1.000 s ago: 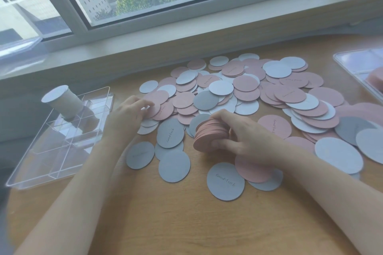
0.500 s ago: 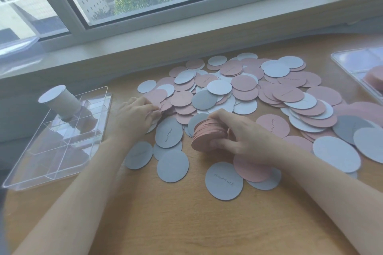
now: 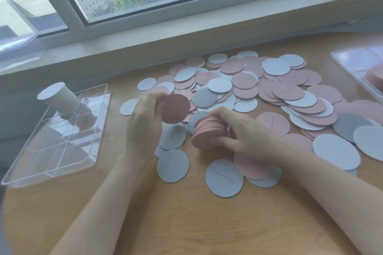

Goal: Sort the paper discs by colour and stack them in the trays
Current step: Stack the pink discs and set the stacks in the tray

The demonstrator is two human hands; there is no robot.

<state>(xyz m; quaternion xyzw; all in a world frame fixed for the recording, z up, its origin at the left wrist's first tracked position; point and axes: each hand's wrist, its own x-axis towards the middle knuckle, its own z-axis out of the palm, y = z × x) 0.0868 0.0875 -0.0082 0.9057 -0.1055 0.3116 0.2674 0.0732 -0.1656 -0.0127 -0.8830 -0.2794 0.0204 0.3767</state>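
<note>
Fingers, left hand (image 3: 145, 118): curled round the edge of one pink disc (image 3: 175, 108), which I hold lifted and tilted above the desk, just beside the stack.
Fingers, right hand (image 3: 244, 132): wrapped over a thick pink stack (image 3: 208, 132), thumb at its near edge, fingers on top; the stack leans on its side, fanned.
Risk at the stack: as I judge it, the fanned edges may slide apart when I slip the new disc on, since my grip bears on only part of the rim.
Risk at the single disc: thin paper held by one edge may bend or catch on the stack's edge.
Loose discs (image 3: 269, 93): pink, pale blue and grey, overlapping across the desk (image 3: 186, 223); my forearm could drag the near ones.
Left tray (image 3: 27, 178): clear, divided, with a pale stack (image 3: 59, 99) leaning in a far compartment; it may topple if jolted.
Right tray (image 3: 339, 62): partly out of view, pink discs inside.
</note>
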